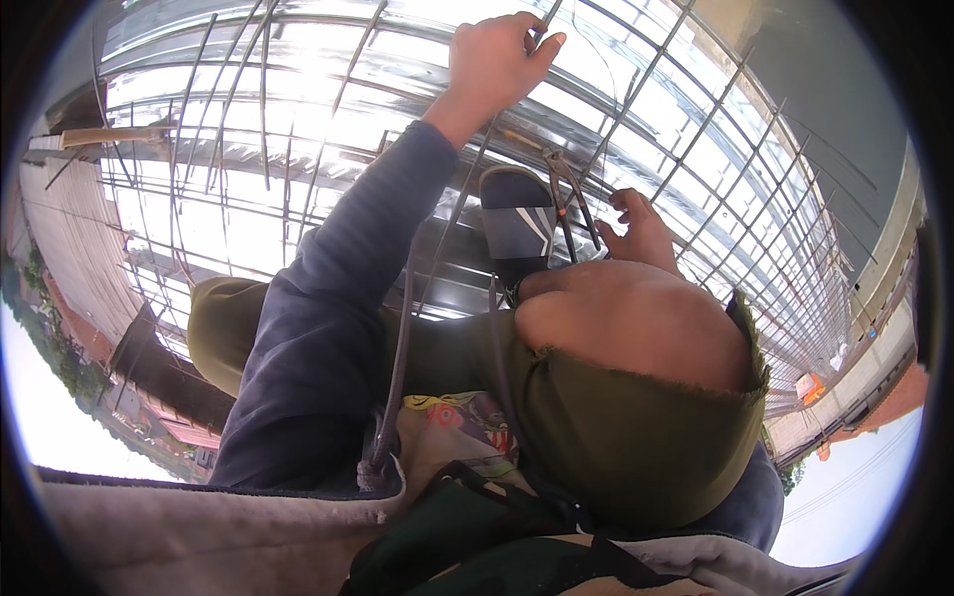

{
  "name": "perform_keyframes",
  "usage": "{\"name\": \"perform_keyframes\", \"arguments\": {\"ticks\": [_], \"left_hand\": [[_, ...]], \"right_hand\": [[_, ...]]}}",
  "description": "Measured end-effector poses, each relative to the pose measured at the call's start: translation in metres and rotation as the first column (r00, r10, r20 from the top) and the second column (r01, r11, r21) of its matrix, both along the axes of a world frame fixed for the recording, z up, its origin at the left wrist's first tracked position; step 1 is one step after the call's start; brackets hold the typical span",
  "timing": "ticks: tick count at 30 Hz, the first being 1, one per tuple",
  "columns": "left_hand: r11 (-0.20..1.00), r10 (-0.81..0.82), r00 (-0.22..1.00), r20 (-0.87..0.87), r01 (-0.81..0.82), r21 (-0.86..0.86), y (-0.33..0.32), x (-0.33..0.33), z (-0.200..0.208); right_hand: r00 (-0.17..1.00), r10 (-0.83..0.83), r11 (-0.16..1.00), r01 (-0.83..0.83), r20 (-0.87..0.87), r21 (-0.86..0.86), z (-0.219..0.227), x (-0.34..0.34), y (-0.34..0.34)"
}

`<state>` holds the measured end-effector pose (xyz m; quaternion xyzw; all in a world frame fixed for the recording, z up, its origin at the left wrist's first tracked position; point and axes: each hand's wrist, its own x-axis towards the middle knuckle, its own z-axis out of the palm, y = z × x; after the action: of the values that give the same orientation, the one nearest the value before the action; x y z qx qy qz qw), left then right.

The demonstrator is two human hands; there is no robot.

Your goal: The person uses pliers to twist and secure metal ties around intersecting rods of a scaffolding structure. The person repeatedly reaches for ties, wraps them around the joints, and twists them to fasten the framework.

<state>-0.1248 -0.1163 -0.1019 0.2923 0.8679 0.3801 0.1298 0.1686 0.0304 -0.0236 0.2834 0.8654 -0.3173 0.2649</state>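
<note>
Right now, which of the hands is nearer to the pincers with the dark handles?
Right. The right hand is just right of the pincers, beside their handles; any contact is unclear. The left hand is farther away, above them in the picture.

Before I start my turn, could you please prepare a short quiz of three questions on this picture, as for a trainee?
1. Which hand of the person is nearer to the pliers?
2. True or false: the pliers lie to the left of the shoe in the picture.
3. What colour are the trousers? A) red B) green C) white

Key: 1. The right hand. 2. False. 3. B.
</note>
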Motion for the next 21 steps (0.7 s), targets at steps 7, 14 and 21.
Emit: {"name": "perform_keyframes", "arguments": {"ticks": [7, 14, 21], "left_hand": [[0.973, 0.208, 0.848, 0.487, -0.232, -0.011, 0.052, 0.026, -0.013], [0.922, 0.38, 0.826, 0.416, -0.377, -0.093, 0.085, 0.02, 0.003], [0.919, 0.395, 0.828, 0.399, -0.353, -0.177, 0.097, 0.019, -0.004]], "right_hand": [[0.996, -0.091, 0.995, 0.09, -0.009, -0.035, -0.049, 0.042, -0.042], [0.97, -0.147, 0.988, 0.154, -0.193, 0.021, -0.061, 0.036, -0.078], [0.908, -0.416, 0.841, 0.365, -0.047, -0.399, -0.069, 0.038, -0.073]]}}
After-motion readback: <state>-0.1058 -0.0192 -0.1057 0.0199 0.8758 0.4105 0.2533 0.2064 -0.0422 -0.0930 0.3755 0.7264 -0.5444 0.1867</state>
